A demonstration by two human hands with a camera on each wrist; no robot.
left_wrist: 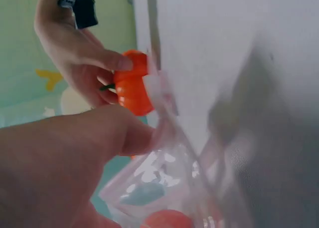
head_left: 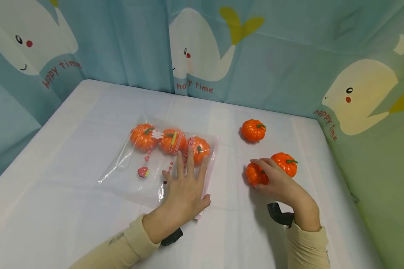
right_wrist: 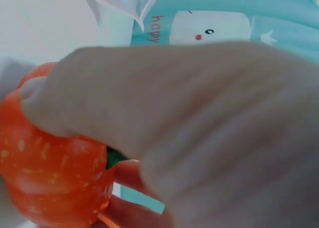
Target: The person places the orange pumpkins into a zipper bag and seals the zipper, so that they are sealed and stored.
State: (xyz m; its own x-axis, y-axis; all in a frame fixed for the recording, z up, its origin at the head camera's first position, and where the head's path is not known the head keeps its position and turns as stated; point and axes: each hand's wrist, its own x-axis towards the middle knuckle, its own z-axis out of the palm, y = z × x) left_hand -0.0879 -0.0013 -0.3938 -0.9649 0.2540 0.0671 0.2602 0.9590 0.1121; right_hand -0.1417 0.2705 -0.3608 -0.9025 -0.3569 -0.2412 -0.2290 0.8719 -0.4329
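A clear zip bag [head_left: 124,181] with strawberry prints lies flat on the table, holding three orange toy pumpkins [head_left: 141,140] in a row along its far side. My left hand [head_left: 183,194] rests on the bag's right part, fingers spread and straight, fingertips close to the rightmost bagged pumpkin [head_left: 198,153]. To the right, my right hand [head_left: 282,186] grips another toy pumpkin [head_left: 254,174] between thumb and fingers. In the right wrist view the thumb presses on that pumpkin [right_wrist: 50,173]; the other fingers are partly hidden.
One loose pumpkin [head_left: 284,164] sits just behind my right hand, and another [head_left: 253,130] stands farther back. A white cloth covers the table [head_left: 54,209]. Blue-green curtains [head_left: 282,74] with whale prints hang along the back and sides.
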